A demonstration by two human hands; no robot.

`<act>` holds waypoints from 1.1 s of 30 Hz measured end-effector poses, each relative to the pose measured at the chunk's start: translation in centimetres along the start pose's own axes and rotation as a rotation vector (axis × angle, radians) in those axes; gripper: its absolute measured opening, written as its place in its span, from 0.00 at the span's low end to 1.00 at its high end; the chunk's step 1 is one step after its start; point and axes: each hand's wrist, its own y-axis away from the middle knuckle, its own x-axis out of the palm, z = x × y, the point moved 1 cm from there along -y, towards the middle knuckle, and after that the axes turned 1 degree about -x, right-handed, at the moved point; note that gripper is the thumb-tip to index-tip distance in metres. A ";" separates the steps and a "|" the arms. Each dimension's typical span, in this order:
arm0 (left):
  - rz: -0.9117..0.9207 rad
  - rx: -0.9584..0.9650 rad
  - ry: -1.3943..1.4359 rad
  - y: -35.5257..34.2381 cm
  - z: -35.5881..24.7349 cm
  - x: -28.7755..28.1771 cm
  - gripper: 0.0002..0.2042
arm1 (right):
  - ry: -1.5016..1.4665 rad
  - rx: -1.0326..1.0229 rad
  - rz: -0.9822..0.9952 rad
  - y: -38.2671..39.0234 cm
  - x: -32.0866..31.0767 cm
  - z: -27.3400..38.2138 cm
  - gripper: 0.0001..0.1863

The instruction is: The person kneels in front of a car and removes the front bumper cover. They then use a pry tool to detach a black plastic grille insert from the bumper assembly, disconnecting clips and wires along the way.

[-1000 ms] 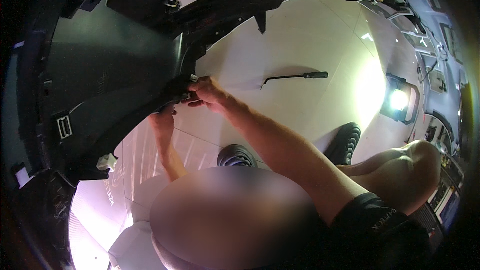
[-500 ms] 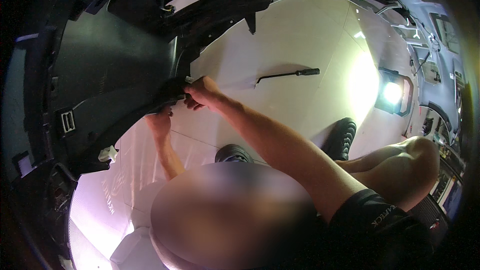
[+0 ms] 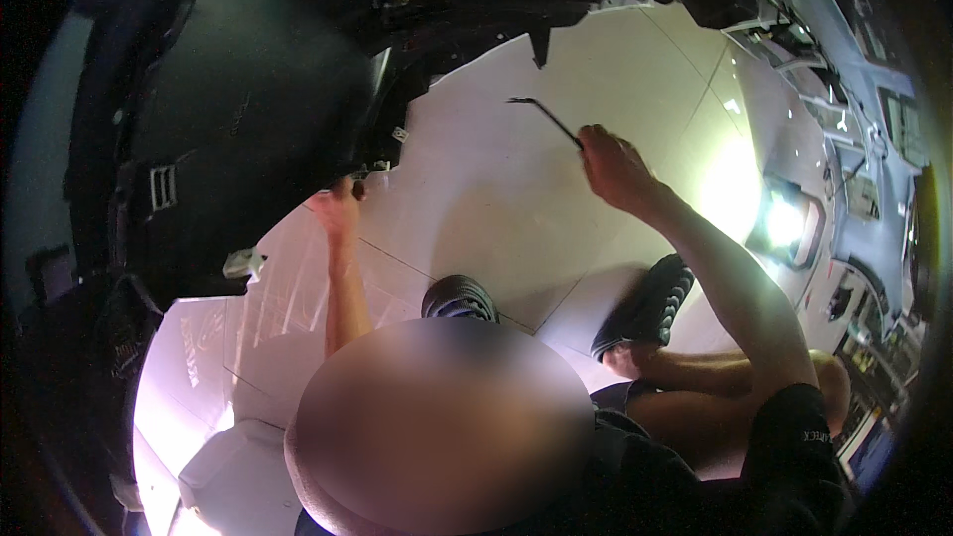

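My right hand [image 3: 613, 167] is closed around the handle of a pry tool [image 3: 552, 121], raised above the pale floor. The tool's thin dark shaft points up and left and ends in a bent, seemingly forked tip, apart from any panel. My left hand [image 3: 338, 206] is at the lower edge of a large black plastic car panel [image 3: 248, 109], its fingers curled at the edge and partly hidden. Close by that hand, small light metal clips [image 3: 399, 134] sit along the panel's edge. A white plastic piece [image 3: 243, 263] is fixed lower on the panel's rim.
A lit work lamp [image 3: 786, 220] stands on the tiled floor [image 3: 476, 208] at the right. Farther right is a grey-blue car body [image 3: 884, 69] with exposed parts. My dark shoes [image 3: 460, 300] are below the hands. A white piece [image 3: 233, 481] lies at lower left.
My right hand has left the panel edge, moved right and picked the pry tool up from the floor. My left hand stays at the panel edge. The view has shifted slightly.
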 end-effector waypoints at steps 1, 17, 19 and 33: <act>-0.040 -0.020 -0.078 0.4 0.3 0.2 0.24 | -0.154 -0.127 -0.068 -0.6 -1.0 1.7 0.12; -0.043 0.175 -0.263 0.6 2.8 0.1 0.21 | -0.537 -0.398 -0.133 -10.8 -0.7 17.2 0.06; 0.018 0.198 -0.329 0.1 4.4 -0.6 0.21 | -0.673 -0.521 -0.344 -11.0 -0.4 17.2 0.07; -0.017 0.422 -0.659 0.2 7.7 -0.9 0.17 | -0.556 -0.545 -0.456 -12.0 0.9 18.2 0.08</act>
